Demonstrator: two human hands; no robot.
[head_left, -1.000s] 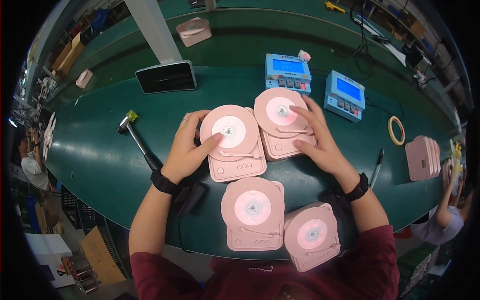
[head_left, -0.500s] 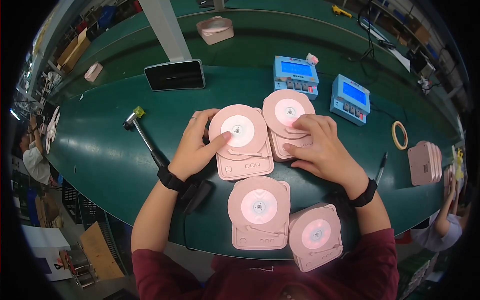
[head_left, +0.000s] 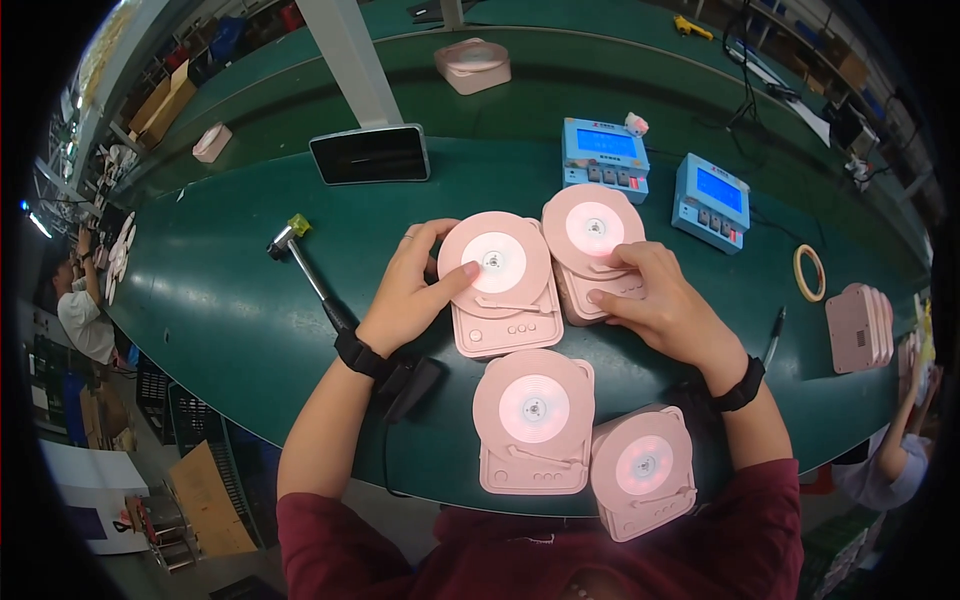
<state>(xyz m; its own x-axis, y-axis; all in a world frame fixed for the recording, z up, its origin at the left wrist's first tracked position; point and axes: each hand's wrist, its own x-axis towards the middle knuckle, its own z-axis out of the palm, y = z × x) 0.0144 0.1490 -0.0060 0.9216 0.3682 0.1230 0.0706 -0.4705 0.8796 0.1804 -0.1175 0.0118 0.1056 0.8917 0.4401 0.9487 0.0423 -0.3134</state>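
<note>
Four pink turntable-shaped players are lying flat on the green desk (head_left: 230,300), discs facing up and glowing at the centre, likely so each top stays reachable from above. The left hand (head_left: 415,290) is resting on the upper-left player (head_left: 497,285): its grip is wide, fingers spread along the left rim, thumb pressing on the disc, closing around nothing. The right hand (head_left: 665,305) is lying over the front edge of the upper-right player (head_left: 595,250), its grip loose and half open, fingertips touching the strip below the disc rather than clasping the body. Just below the two grips, toward the person, the lower-left player (head_left: 535,420) and the lower-right player (head_left: 642,470) are sitting untouched. A hammer (head_left: 305,270) is lying just outside the left grip; two blue meter boxes (head_left: 655,170) are standing beyond the right grip.
</note>
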